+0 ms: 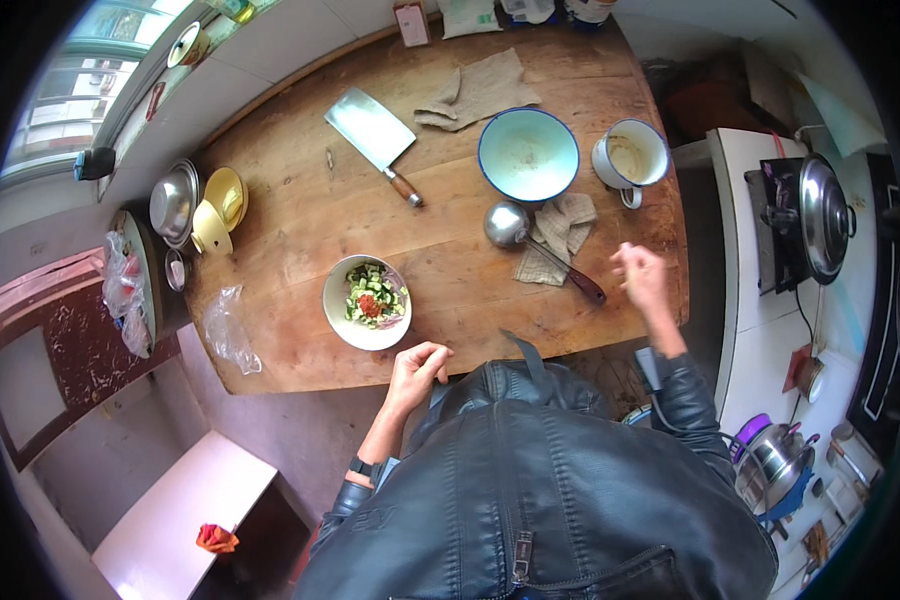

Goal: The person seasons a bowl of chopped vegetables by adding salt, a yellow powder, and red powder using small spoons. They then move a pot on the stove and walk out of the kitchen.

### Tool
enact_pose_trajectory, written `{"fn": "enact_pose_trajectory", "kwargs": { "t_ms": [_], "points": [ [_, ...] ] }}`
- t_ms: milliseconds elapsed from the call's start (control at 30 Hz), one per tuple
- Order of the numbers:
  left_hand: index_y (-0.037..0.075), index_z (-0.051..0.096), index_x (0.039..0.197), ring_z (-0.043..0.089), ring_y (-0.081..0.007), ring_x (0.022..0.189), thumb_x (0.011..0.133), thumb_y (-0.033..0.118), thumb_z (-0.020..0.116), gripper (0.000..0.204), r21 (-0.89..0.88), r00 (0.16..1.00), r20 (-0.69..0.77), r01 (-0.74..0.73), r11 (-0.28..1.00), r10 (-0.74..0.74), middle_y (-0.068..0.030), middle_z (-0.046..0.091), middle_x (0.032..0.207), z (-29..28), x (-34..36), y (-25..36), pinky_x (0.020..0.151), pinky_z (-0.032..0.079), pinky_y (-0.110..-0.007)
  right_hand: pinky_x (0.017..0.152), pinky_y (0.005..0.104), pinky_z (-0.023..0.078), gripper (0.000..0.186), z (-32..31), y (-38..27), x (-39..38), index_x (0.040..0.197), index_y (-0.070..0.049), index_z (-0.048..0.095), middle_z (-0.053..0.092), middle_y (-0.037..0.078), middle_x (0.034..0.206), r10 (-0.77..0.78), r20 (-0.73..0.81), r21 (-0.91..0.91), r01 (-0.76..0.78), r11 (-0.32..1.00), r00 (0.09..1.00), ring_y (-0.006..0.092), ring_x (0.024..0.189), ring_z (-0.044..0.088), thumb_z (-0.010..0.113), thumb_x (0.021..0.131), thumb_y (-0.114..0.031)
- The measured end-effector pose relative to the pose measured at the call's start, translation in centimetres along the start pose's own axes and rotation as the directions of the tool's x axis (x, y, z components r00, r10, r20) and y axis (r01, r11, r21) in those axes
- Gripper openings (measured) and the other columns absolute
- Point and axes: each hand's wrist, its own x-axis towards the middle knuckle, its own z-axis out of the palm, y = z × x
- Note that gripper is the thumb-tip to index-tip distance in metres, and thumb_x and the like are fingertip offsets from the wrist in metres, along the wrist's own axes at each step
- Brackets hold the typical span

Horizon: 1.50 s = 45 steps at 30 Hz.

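Left hand [417,365], loosely curled and empty, rested by the white bowl of chopped cucumber salad [367,301], likely fragile, best gripped at its rim; right hand [643,276] hovered empty above the ladle [540,247]

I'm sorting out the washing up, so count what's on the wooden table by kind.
Bowls: 2, salad bowl and blue-rimmed bowl
Mug: 1
Cleaver: 1
Ladle: 1
Cloths: 2, one and another
Plastic bag: 1
Total: 8
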Motion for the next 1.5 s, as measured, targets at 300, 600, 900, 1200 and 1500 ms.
{"fn": "enact_pose_trajectory", "kwargs": {
  "t_ms": [300, 600, 900, 1200, 1500],
  "points": [
    [-0.001, 0.071, 0.113, 0.061, -0.0065, 0.067, 0.106, 0.015, 0.065, 0.019, -0.030, 0.989, -0.039, -0.146, 0.989, 0.145, 0.0003, 0.066, 0.074, -6.2, -6.1, -4.2, 0.065, 0.051, -0.025, 0.090, 0.0505, 0.055, 0.033, 9.3, 4.0, -4.6, 0.109, -0.009, 0.069, 0.067, 0.014, 0.115, -0.239, 0.020, -0.851, 0.141, 0.505, 0.971, 0.0356, 0.112, 0.065, 0.079, 0.087, -0.031],
    [-0.002, 0.070, 0.116, 0.066, -0.0101, 0.073, 0.104, 0.011, 0.065, 0.019, -0.129, 0.958, -0.177, -0.250, 0.960, 0.226, -0.0043, 0.071, 0.081, -13.8, -13.7, -13.5, 0.072, 0.055, -0.026, 0.086, 0.0505, 0.056, 0.030, 18.6, 4.0, -10.3, 0.101, -0.008, 0.075, 0.073, 0.018, 0.104, -0.337, 0.002, -0.662, 0.254, 0.706, 0.942, 0.0385, 0.101, 0.070, 0.081, 0.083, -0.032],
    [-0.002, 0.070, 0.117, 0.070, -0.0132, 0.077, 0.103, 0.012, 0.067, 0.020, -0.143, 0.934, -0.273, -0.277, 0.950, 0.231, -0.0085, 0.074, 0.090, -17.8, -15.8, -14.6, 0.075, 0.058, -0.028, 0.088, 0.0512, 0.055, 0.044, 24.0, 1.9, -11.2, 0.113, -0.009, 0.074, 0.071, 0.017, 0.115, -0.226, -0.029, -0.692, 0.144, 0.707, 0.974, 0.0371, 0.110, 0.067, 0.074, 0.089, -0.046],
    [0.001, 0.068, 0.122, 0.074, -0.0154, 0.083, 0.107, 0.021, 0.062, 0.025, -0.238, 0.940, -0.324, -0.191, 0.952, 0.108, -0.0087, 0.075, 0.098, -16.2, -16.0, -12.9, 0.076, 0.060, -0.028, 0.093, 0.0558, 0.055, 0.074, 16.3, 2.4, 2.7, 0.158, -0.029, 0.037, 0.054, 0.024, 0.133, -0.206, -0.056, -0.808, 0.077, 0.584, 0.977, 0.0455, 0.117, 0.062, 0.070, 0.092, -0.022],
    [0.002, 0.067, 0.123, 0.074, -0.0163, 0.085, 0.107, 0.022, 0.062, 0.026, -0.279, 0.953, -0.299, -0.129, 0.952, 0.042, -0.0083, 0.074, 0.100, -13.7, -15.3, -11.8, 0.078, 0.059, -0.028, 0.071, 0.0467, 0.060, 0.017, 13.8, 4.3, 1.3, 0.088, 0.002, 0.073, 0.075, 0.020, 0.081, -0.210, -0.198, -0.410, 0.114, 0.905, 0.957, 0.0356, 0.076, 0.075, 0.072, 0.083, -0.014]
  ]
}}
